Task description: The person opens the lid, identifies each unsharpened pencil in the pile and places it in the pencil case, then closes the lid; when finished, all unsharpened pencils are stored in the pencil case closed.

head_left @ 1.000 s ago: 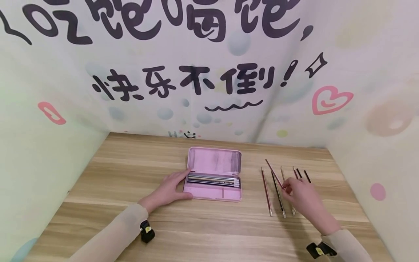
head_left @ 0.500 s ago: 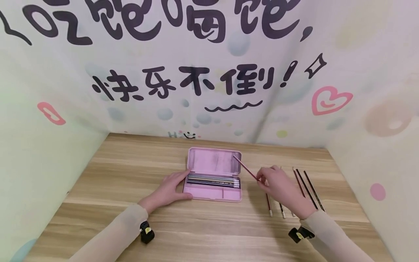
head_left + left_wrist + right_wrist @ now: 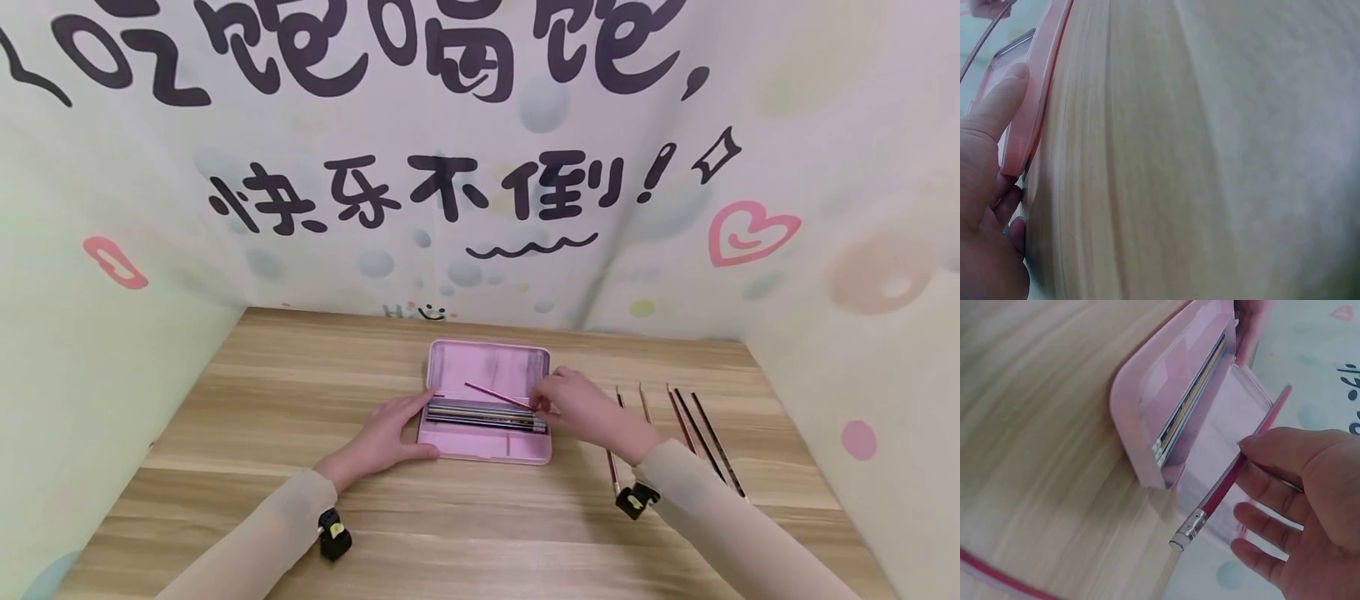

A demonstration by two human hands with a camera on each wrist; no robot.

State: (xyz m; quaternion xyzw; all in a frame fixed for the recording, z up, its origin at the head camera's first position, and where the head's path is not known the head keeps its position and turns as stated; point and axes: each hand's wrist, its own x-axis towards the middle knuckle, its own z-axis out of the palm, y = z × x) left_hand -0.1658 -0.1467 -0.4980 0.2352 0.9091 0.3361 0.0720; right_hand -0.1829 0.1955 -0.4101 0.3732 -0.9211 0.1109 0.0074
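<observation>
From where I stand, the right hand [image 3: 573, 408] has the red pencil [image 3: 1219, 490] pinched between thumb and forefinger near its eraser, the other fingers loosely bent. The pencil slants across, above the pencil case [image 3: 472, 447], which lies open below and left of those fingers. The left hand [image 3: 382, 433] grips the case's left end, thumb and forefinger spread wide. Laying the pencil in seems the step in hand; I'd turn it level with the row of pencils [image 3: 480, 415] under it, eraser to the right like theirs, and release it low so it doesn't roll. The left fingers should keep the case steady. More loose pencils [image 3: 701, 435] lie right of the pinching fingers, on the desk [image 3: 420, 533].
</observation>
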